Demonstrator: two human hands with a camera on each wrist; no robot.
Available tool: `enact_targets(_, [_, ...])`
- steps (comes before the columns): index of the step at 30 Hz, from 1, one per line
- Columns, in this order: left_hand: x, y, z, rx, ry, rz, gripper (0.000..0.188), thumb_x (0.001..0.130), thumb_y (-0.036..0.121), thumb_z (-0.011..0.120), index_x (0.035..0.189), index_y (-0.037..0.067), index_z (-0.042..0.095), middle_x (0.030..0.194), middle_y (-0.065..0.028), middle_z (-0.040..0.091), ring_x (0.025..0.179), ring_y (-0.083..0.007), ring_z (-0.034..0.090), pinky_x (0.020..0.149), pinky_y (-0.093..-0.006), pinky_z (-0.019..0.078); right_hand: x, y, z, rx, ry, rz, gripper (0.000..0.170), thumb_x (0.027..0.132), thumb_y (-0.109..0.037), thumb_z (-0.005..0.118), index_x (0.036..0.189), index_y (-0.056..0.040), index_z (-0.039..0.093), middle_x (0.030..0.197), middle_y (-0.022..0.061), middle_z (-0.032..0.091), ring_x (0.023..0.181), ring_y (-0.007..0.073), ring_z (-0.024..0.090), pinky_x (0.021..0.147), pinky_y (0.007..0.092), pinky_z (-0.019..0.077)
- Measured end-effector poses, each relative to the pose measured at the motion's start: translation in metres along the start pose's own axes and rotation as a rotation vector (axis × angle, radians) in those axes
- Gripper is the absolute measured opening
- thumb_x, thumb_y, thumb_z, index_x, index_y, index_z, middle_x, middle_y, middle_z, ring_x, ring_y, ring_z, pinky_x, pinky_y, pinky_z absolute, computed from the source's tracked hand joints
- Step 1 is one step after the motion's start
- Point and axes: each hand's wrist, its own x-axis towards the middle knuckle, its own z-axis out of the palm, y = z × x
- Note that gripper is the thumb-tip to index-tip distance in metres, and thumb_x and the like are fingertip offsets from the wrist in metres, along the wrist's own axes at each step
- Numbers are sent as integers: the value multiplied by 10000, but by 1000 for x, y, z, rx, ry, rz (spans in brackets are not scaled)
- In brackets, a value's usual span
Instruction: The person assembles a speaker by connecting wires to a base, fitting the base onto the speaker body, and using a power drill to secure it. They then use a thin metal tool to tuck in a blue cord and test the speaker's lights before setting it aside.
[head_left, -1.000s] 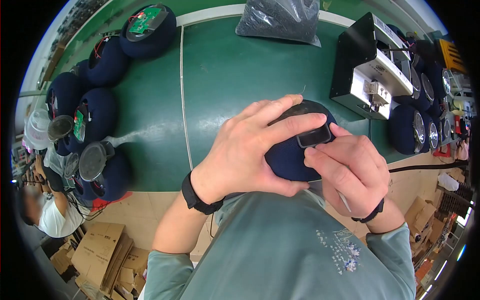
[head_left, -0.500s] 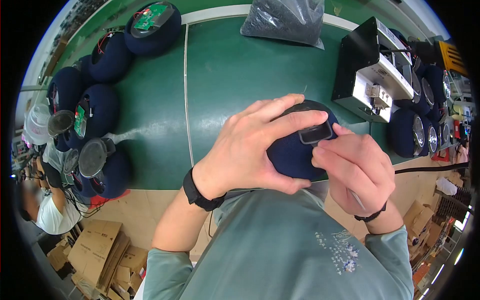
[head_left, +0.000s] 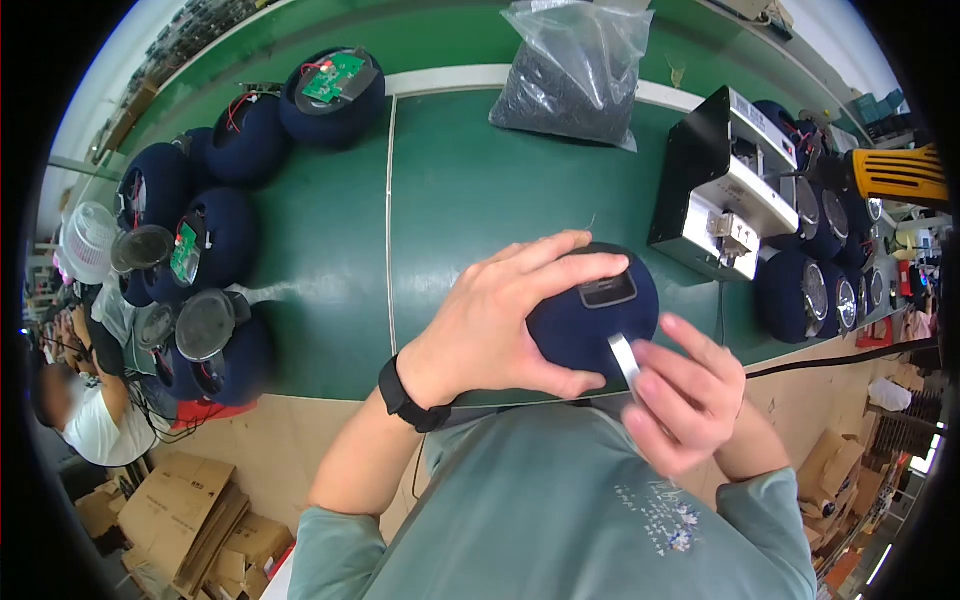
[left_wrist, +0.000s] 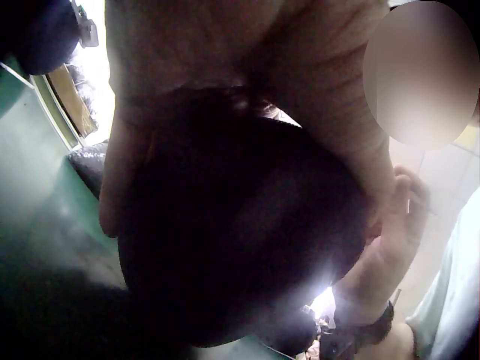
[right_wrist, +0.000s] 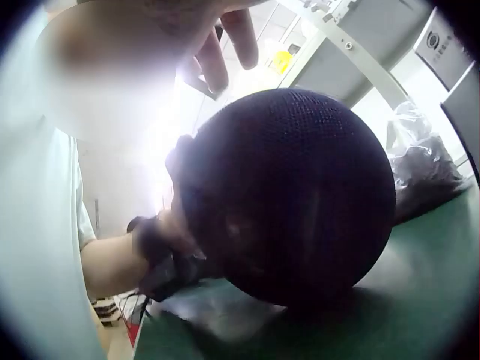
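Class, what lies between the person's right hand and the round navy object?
In the head view, a flat silver strip extends from the right hand toward the round navy object; contact is unclear.

Right hand [head_left: 685,400]: fingers smeared, hiding the lower end of the pale strip [head_left: 622,356] | navy ball [head_left: 585,340]: partly behind left hand [head_left: 490,325]; underside unseen from overhead, surface lost to shadow in left wrist view | shirt lettering [head_left: 660,495]: too tiny for me to read
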Motion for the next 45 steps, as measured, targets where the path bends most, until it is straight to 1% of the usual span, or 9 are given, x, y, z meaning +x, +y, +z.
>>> enact_targets(7, [-5, 7, -6, 51, -114, -2, 935, 572, 374, 1029, 1452, 232, 747, 1557, -190, 660, 1285, -395, 717, 1069, -477, 604, -9, 3, -21, 426, -245, 1661, 268, 1026, 31, 699, 1290, 40, 652, 764, 71, 652, 642, 162, 655, 616, 316, 529])
enact_targets(13, [-13, 11, -7, 149, -217, 135, 838, 624, 394, 1008, 1420, 311, 761, 1598, -185, 616, 1313, -453, 667, 1107, -508, 596, -42, 1, 2, -163, -272, 1224, 380, 970, -12, 788, 1331, 5, 672, 927, 180, 712, 755, 319, 723, 691, 469, 556])
enact_targets(20, [-46, 16, 12, 312, -240, 245, 620, 725, 268, 970, 1302, 401, 786, 1666, -59, 533, 1523, -493, 443, 1232, -667, 457, -2, -24, -14, 791, -293, 1212, 812, 886, -102, 888, 1634, -146, 576, 1751, 229, 419, 1588, 432, 468, 1268, 483, 441])
enact_targets(25, [-50, 23, 33, -18, -46, 22, 215, 818, 260, 961, 1016, 261, 877, 1633, -94, 570, 1523, -467, 440, 1287, -615, 328, -13, -16, -11, 936, -255, 1294, 817, 884, -104, 897, 1637, -162, 583, 1762, 206, 411, 1579, 388, 491, 1255, 482, 455])
enact_targets(31, [-43, 27, 38, -143, 58, -148, 914, 716, 181, 1048, 1479, 116, 548, 1684, -329, 367, 1614, -445, 384, 1265, -540, 407, -5, -9, -18, 773, -390, 1188, 872, 850, -157, 956, 1623, -128, 554, 1678, 164, 470, 1491, 353, 557, 1207, 468, 491])
enact_targets(34, [-44, 29, 39, -227, 64, -213, 945, 711, 175, 1035, 1516, 107, 545, 1688, -297, 411, 1577, -448, 431, 1242, -536, 430, -10, 7, -24, 229, 275, 1242, 1079, 728, -317, 1059, 1580, -23, 466, 1443, 112, 586, 1277, 236, 614, 996, 372, 556])
enact_targets(38, [-41, 21, 38, -269, 36, -238, 1043, 681, 162, 1041, 1568, 90, 498, 1686, -254, 431, 1548, -397, 480, 1242, -504, 455, 53, 94, -78, 119, 473, 1071, 610, 1159, -296, 635, 1558, 128, 452, 1422, 177, 663, 1387, 268, 629, 1184, 390, 474])
enact_targets(41, [-38, 18, 38, -264, 5, -238, 1116, 661, 129, 1046, 1599, 88, 442, 1694, -244, 402, 1543, -350, 504, 1255, -471, 472, 95, 122, -85, 628, 836, 985, 571, 1108, -358, 726, 1473, 59, 584, 763, 64, 710, 661, 187, 712, 753, 353, 638])
enact_targets(45, [-39, 18, 43, -262, 94, -257, 1078, 630, 233, 1062, 1556, 81, 532, 1634, -228, 521, 1517, -385, 489, 1257, -512, 420, 55, 93, -109, 465, 550, 870, 595, 1157, -249, 630, 1568, 147, 461, 1142, 88, 672, 1014, 193, 679, 898, 323, 537])
